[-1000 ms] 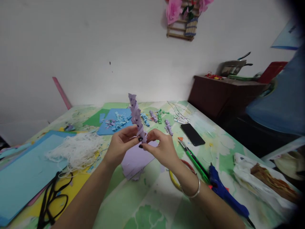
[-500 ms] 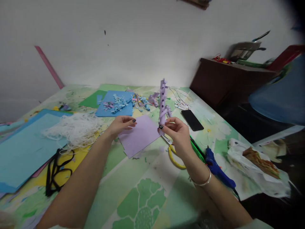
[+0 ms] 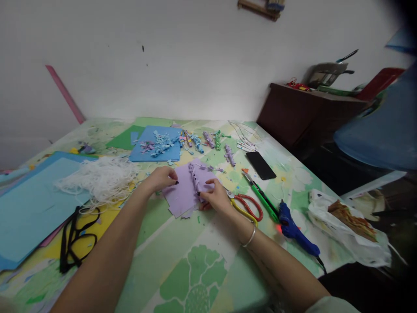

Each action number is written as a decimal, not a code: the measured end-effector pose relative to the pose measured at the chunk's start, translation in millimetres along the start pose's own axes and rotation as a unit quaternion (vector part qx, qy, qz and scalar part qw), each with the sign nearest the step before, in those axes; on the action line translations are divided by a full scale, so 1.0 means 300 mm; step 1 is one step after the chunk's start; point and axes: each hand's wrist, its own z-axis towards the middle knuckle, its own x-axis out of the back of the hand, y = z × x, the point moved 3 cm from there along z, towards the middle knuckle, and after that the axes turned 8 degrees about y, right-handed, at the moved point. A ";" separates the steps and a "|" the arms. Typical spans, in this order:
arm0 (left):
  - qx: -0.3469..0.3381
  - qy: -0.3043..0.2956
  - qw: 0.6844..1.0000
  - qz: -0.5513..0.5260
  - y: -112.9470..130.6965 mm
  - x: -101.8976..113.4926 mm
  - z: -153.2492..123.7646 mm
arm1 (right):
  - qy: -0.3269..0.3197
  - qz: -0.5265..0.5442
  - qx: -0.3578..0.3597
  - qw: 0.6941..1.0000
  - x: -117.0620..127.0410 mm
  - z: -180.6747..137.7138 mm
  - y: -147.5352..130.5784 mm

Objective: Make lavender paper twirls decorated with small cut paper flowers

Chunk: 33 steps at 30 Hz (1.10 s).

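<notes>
My right hand (image 3: 215, 196) grips the lower end of a purple paper roll (image 3: 194, 177) marked with dark dots. The roll lies over a flat purple sheet (image 3: 179, 198), with a thin strand and small bits trailing off its upper end. By the sheet's left side is my left hand (image 3: 164, 179), fingers loosely curled and the thumb apart from them, holding nothing. Scissors (image 3: 249, 208) with red and yellow handles lie partly beneath my right wrist. Other decorated rolls, one purple (image 3: 230, 155) and one green (image 3: 217, 141), rest farther back.
A green cutter (image 3: 265, 201), a blue glue gun (image 3: 296, 232), a black phone (image 3: 261, 165) and food in a plastic bag (image 3: 352, 226) lie on the right. White string (image 3: 100, 178), black glasses (image 3: 78, 239) and light blue sheets (image 3: 39, 200) are on the left.
The purple roll went from upright in my right hand to lying over the purple sheet. My right hand moved left and down, uncovering the scissors' red handle and the cutter. My left hand shifted slightly left.
</notes>
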 end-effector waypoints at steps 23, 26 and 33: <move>-0.020 0.025 0.993 0.116 0.117 -0.100 -0.069 | 0.010 -0.362 0.126 0.924 0.026 -0.047 -0.074; 0.003 0.043 0.993 0.112 0.136 -0.116 -0.067 | 0.013 -0.387 0.137 0.912 0.013 -0.035 -0.094; 0.057 0.085 0.984 0.144 0.215 -0.145 -0.088 | 0.091 -0.437 0.106 0.888 0.154 0.128 -0.224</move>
